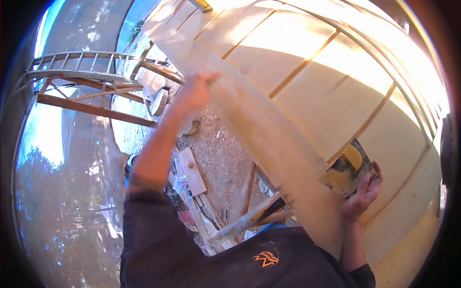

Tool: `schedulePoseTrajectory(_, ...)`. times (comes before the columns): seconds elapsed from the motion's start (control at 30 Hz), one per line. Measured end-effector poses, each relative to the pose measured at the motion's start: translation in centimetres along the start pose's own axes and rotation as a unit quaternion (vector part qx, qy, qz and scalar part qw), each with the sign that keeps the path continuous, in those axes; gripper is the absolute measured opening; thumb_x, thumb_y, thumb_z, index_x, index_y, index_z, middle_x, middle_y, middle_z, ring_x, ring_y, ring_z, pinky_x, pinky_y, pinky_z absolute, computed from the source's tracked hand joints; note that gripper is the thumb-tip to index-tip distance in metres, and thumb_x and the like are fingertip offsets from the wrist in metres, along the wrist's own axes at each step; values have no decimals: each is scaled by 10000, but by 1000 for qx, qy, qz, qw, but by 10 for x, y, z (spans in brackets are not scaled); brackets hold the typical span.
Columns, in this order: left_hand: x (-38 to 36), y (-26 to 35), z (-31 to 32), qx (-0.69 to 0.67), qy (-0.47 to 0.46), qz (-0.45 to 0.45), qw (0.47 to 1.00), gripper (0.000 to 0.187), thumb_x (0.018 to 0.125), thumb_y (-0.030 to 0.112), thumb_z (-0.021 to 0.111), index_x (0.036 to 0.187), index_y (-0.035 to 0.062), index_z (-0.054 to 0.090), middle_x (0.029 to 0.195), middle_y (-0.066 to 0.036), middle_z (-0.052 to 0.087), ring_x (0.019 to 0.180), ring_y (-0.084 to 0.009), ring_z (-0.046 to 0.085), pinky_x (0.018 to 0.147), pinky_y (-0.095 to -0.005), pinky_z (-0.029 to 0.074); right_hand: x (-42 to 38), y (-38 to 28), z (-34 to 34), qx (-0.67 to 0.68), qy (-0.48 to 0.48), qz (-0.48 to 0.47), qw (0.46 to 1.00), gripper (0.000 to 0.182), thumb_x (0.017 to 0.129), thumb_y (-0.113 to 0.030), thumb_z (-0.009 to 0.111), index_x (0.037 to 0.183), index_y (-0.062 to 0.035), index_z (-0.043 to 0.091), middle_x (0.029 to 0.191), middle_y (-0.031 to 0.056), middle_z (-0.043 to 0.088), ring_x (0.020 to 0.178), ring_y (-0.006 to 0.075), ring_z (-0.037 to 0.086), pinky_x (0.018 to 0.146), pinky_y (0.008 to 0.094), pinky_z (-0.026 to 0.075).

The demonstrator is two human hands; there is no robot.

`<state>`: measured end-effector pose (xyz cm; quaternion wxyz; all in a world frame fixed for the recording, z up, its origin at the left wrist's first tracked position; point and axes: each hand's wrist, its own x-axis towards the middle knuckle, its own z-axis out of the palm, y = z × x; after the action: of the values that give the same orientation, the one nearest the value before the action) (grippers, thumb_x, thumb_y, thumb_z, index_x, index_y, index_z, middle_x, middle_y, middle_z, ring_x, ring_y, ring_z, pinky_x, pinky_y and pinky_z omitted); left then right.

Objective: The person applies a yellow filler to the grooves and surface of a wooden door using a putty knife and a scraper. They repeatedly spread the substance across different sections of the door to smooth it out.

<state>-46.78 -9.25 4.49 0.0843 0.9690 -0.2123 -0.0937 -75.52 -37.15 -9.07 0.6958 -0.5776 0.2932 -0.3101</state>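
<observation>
My left hand (pixel 198 92) is smeared by motion at the left edge of a long pale board (pixel 269 129) that slants down toward my body. Its fingers overlap the board's edge, and I cannot tell what they hold. Beyond the board's lower right side, my right hand (pixel 361 198) curls its fingers and thumb at the edge of a flat stained plate (pixel 336 178). Dark and yellowish smears cover that plate, and a rounded yellow piece (pixel 353 157) sits on its face. Behind it spreads a large pale panel surface (pixel 331 105) crossed by brown strips.
A ladder (pixel 86 62) lies sideways at the upper left, above a brown wooden beam (pixel 96 110). Shavings litter the ground (pixel 216 149). Below are a small board with a knob (pixel 192 171) and a round pole (pixel 245 220). Clear plastic sheeting (pixel 72 206) hangs left.
</observation>
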Motion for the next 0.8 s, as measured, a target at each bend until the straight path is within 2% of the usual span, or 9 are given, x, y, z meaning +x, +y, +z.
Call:
schedulePoseTrajectory(0.07, 69, -107, -14, 16, 8, -45, 999, 440, 733, 31, 558, 1158, 127, 617, 1035, -144, 657, 920, -252, 645, 817, -327, 487, -2, -4, 3, 11, 5, -4, 1000, 335, 950, -117, 394, 1253, 27, 392, 1111, 126, 522, 1018, 161, 507, 915, 292, 399)
schedulePoseTrajectory(0.17, 121, -203, -22, 24, -7, -35, 999, 425, 734, 0, 498, 1107, 135, 650, 1025, -142, 661, 916, -261, 644, 825, -318, 480, -5, -3, 5, -14, 13, -32, 999, 341, 949, -111, 389, 1261, 26, 382, 1113, 132, 529, 1028, 173, 517, 919, 298, 406)
schedulePoseTrajectory(0.27, 127, -208, -15, -38, -38, -94, 994, 512, 676, -47, 422, 1085, 139, 666, 954, -132, 675, 828, -242, 644, 748, -308, 496, -4, -5, 12, -12, 23, -42, 999, 340, 946, -103, 386, 1261, 25, 380, 1096, 130, 539, 1024, 177, 523, 920, 300, 409)
schedulePoseTrajectory(0.37, 109, -180, -20, -142, -118, -141, 973, 613, 576, -99, 401, 1106, 82, 650, 859, -68, 634, 683, -180, 600, 579, -259, 483, -6, -6, 12, 9, 9, -35, 999, 330, 945, -102, 391, 1249, 25, 391, 1084, 126, 545, 1016, 175, 526, 916, 300, 411)
schedulePoseTrajectory(0.57, 41, -81, 11, -132, -141, -72, 979, 527, 615, -56, 458, 1083, 73, 661, 923, -82, 665, 786, -167, 602, 697, -269, 483, -1, 5, 3, 24, -14, -51, 998, 301, 940, -99, 429, 1214, 26, 423, 1063, 114, 550, 983, 158, 523, 890, 277, 411)
schedulePoseTrajectory(0.6, 33, -73, 24, -70, -112, -11, 991, 508, 633, -61, 461, 1080, 73, 662, 969, -90, 673, 856, -176, 601, 756, -268, 473, -2, 6, 4, 50, -17, -47, 998, 296, 939, -97, 435, 1208, 26, 427, 1060, 113, 550, 977, 156, 522, 885, 272, 410)
schedulePoseTrajectory(0.67, 1, -25, 32, -90, -132, -19, 987, 487, 666, -58, 469, 1086, 93, 662, 994, -102, 672, 895, -173, 604, 791, -272, 471, 0, 6, 2, 18, -18, -61, 998, 281, 939, -93, 439, 1192, 27, 440, 1048, 106, 549, 963, 146, 523, 868, 263, 414)
schedulePoseTrajectory(0.73, -25, 26, 38, -128, -204, -154, 958, 463, 688, -80, 473, 1087, 66, 656, 1006, -111, 669, 907, -161, 605, 811, -273, 471, 2, 9, -2, 20, -26, -64, 997, 286, 942, -94, 436, 1199, 30, 436, 1056, 114, 549, 955, 154, 536, 863, 268, 422)
schedulePoseTrajectory(0.8, -46, 36, 73, -171, -184, -35, 967, 455, 689, -49, 468, 1090, 66, 651, 988, -139, 672, 900, -201, 623, 816, -279, 473, 0, 1, 3, 56, -9, -53, 997, 270, 939, -102, 455, 1179, 21, 456, 1020, 86, 548, 905, 134, 525, 828, 249, 420)
